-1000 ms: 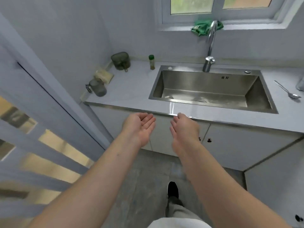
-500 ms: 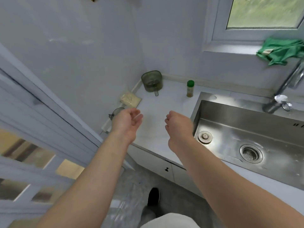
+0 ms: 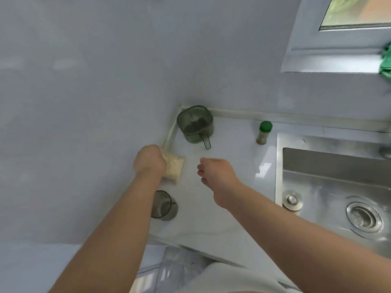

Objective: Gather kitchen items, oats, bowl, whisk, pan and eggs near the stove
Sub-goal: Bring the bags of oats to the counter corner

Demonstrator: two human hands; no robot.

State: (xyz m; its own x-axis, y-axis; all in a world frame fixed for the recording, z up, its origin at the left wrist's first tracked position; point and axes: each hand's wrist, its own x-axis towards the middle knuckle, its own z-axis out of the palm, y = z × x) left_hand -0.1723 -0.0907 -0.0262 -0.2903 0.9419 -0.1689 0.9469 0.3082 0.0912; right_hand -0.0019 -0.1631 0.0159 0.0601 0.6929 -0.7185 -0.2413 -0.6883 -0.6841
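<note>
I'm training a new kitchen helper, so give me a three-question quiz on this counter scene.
1. True or false: the left hand is on the oats bag.
2. Which item has a green cap: A) spice bottle B) green-tinted container C) sink stopper?
3. Fill in: the right hand holds ____.

Key: 1 true; 2 A; 3 nothing.

Left hand (image 3: 149, 160) hiding the oat bag's (image 3: 174, 169) near corner, forearm covering the cup's (image 3: 164, 206) nine o'clock side, green cloth (image 3: 386, 63) cut at three o'clock
</note>
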